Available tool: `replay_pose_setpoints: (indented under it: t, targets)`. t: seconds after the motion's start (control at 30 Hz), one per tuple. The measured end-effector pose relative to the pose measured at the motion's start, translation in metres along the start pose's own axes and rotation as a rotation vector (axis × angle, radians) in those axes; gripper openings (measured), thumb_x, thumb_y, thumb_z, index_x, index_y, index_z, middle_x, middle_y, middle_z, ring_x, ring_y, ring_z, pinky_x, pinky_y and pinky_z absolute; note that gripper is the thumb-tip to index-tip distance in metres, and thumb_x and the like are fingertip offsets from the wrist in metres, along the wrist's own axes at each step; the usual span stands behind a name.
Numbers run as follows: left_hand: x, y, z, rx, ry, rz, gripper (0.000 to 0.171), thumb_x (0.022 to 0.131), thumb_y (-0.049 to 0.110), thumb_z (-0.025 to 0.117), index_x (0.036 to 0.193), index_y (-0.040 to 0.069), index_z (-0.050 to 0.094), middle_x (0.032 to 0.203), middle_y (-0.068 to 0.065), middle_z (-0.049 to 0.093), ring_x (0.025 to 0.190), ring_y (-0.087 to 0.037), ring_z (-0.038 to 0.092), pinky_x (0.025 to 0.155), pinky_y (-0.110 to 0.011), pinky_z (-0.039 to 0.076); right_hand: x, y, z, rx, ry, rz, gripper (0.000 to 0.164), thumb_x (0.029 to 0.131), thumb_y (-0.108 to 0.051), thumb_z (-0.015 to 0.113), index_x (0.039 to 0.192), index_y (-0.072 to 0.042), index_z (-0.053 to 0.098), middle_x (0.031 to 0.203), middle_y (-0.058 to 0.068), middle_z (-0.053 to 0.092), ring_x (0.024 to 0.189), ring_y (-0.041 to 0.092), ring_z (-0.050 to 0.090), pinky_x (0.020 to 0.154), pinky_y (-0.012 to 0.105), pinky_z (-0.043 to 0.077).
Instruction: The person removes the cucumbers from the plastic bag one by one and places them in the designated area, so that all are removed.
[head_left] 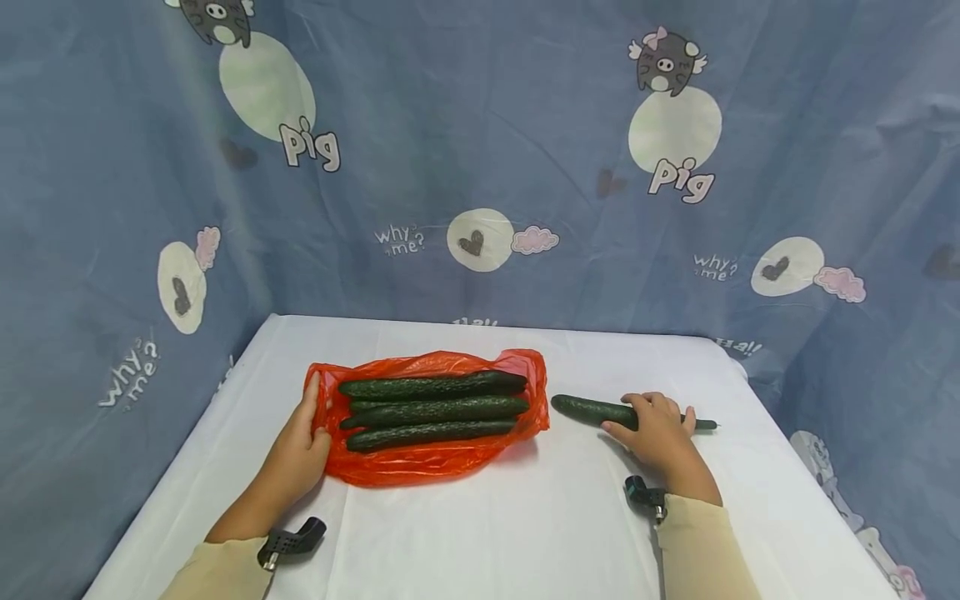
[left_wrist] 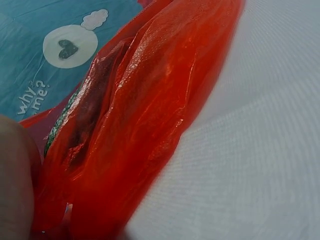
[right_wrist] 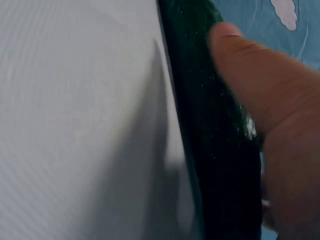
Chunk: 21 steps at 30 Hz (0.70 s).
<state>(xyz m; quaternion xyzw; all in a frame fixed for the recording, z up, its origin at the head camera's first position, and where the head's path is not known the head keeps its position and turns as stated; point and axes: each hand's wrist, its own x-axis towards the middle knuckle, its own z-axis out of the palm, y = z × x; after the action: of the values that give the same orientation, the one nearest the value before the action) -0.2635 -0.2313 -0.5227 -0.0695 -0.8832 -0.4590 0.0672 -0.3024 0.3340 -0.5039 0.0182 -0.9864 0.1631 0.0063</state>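
Note:
A red plastic bag (head_left: 420,462) lies flat in the middle of the white table (head_left: 487,533), with three dark green cucumbers (head_left: 431,410) lying side by side on it. My left hand (head_left: 303,437) rests on the bag's left edge with fingers straight. The left wrist view shows the crumpled bag (left_wrist: 140,125) close up, with a bit of a green cucumber (left_wrist: 60,125) behind it. A separate cucumber (head_left: 585,408) lies right of the bag. My right hand (head_left: 656,425) grips it, fingers curled over the top. In the right wrist view my thumb (right_wrist: 255,85) presses the cucumber (right_wrist: 210,150).
A blue cartoon-print cloth (head_left: 480,167) hangs behind the table and along both sides. The table's left and right edges drop off close to my forearms. Black camera mounts (head_left: 292,540) sit on both wrists.

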Motion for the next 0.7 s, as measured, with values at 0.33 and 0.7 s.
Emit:
replay_pose_setpoints:
  t: [0.33, 0.7]
  targets:
    - [-0.002, 0.001, 0.002, 0.004, 0.007, -0.001, 0.09, 0.099, -0.004, 0.042, 0.169, 0.027, -0.008, 0.176, -0.018, 0.006, 0.159, -0.048, 0.013, 0.121, -0.071, 0.02, 0.001, -0.011, 0.005, 0.078, 0.134, -0.115, 0.077, 0.097, -0.063, 0.061, 0.153, -0.012, 0.048, 0.153, 0.027, 0.04, 0.143, 0.051, 0.032, 0.119, 0.072, 0.016]
    - [-0.004, 0.002, 0.0, -0.018, 0.011, -0.017, 0.09, 0.099, -0.003, 0.041, 0.168, 0.03, -0.007, 0.176, -0.013, 0.005, 0.16, -0.044, 0.012, 0.123, -0.069, 0.019, 0.001, -0.032, 0.009, 0.134, 0.202, -0.206, 0.069, 0.099, -0.052, 0.066, 0.151, -0.01, 0.05, 0.148, 0.026, 0.047, 0.14, 0.048, 0.04, 0.116, 0.07, 0.02]
